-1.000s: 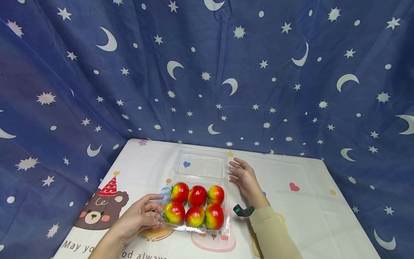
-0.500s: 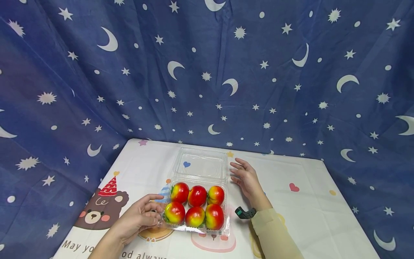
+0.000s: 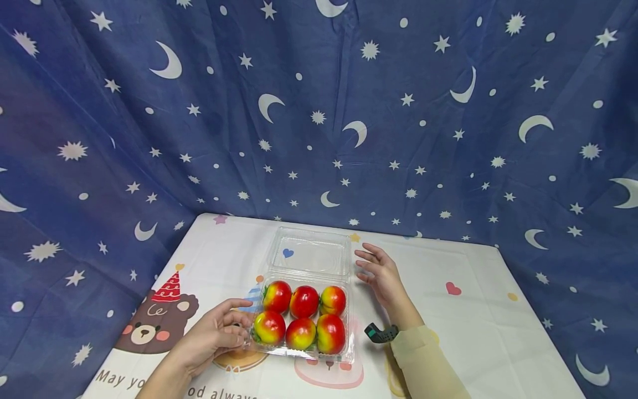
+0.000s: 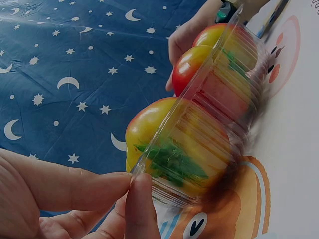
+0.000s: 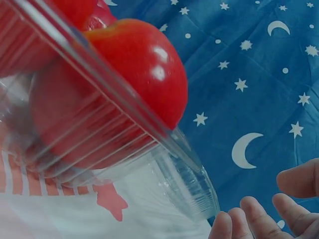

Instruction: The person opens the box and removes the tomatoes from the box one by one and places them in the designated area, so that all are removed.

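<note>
A clear plastic clamshell box [image 3: 351, 338] lies on the table with its lid [image 3: 319, 255] folded back flat, away from me. Two rows of glossy red-and-yellow fruits [image 3: 304, 302] fill its base; green leaves show on some. My left hand [image 3: 214, 335] pinches the near left rim between thumb and finger, as the left wrist view shows up close on the box wall [image 4: 194, 107]. To the right of the lid, my right hand [image 3: 382, 277] hovers with fingers spread and holds nothing. In the right wrist view its fingertips [image 5: 256, 211] are close to the lid edge.
A white cartoon-printed cloth [image 3: 478, 321] covers the table. Behind and at the sides hangs a blue curtain [image 3: 299, 138] with moons and stars. A dark band [image 3: 381, 333] sits at my right wrist.
My right hand and wrist have shifted very slightly to the right. The left hand, the box and the fruits stay in place.
</note>
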The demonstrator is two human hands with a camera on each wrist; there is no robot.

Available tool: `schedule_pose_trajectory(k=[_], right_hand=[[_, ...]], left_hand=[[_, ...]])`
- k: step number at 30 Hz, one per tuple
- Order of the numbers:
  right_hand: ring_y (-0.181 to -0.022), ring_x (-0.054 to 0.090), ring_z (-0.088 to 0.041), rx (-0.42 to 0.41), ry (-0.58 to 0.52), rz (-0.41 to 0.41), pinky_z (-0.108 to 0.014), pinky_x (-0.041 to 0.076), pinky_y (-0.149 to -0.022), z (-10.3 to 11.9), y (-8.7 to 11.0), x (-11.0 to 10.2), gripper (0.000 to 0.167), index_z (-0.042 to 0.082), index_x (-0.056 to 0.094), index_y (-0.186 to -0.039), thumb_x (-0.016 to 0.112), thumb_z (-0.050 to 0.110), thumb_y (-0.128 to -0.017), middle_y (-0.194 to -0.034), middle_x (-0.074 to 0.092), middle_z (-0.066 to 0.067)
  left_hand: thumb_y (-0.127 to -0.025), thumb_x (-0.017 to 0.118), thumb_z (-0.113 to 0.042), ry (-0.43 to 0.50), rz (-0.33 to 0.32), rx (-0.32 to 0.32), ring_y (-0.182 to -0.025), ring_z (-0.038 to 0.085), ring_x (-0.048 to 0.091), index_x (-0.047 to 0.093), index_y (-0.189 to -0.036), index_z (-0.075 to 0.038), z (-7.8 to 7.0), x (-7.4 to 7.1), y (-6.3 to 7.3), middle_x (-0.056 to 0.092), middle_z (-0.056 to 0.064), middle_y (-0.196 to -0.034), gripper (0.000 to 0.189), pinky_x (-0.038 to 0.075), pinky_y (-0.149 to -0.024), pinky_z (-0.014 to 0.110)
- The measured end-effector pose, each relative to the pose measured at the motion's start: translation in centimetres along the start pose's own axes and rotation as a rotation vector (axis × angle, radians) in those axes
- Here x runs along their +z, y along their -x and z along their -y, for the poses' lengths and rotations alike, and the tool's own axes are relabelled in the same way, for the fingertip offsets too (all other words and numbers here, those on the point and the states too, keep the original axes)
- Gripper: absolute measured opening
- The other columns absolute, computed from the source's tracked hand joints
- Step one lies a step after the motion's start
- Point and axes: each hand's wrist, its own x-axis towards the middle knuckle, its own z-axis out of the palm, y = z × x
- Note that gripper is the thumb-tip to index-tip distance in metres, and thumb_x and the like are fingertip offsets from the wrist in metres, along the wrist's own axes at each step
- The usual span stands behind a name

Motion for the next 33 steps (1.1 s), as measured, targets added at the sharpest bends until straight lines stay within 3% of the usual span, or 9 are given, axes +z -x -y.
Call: schedule_pose_trajectory(k=[13, 33], right_hand=[[-0.125, 0.061, -0.034, -0.041, 0.012, 0.035, -0.034, 0.063, -0.094, 0.7, 1.6, 0.4, 0.055, 0.009, 0.046, -0.157, 0.054, 0.002, -0.103, -0.155, 0.055, -0.024], [-0.119, 0.065, -0.029, -0.075, 0.141, 0.153, -0.033, 0.061, -0.09, 1.5, 4.3, 1.3, 0.056, 0.01, 0.049, -0.156, 0.054, 0.0, -0.1, -0.152, 0.058, -0.024]], left_hand=[[-0.086, 0.073, 0.006, 0.012, 0.009, 0.001, -0.092, 0.019, 0.07, 0.03, -0.161, 0.002, 0.0, 0.0, 0.0, 0.064, 0.009, -0.113, 0.086, 0.066, -0.081, 0.031], [-0.087, 0.072, 0.007, 0.022, 0.009, 0.003, -0.091, 0.021, 0.071, 0.031, -0.161, 0.001, 0.1, 0.0, -0.1, 0.064, 0.009, -0.112, 0.085, 0.066, -0.08, 0.031]])
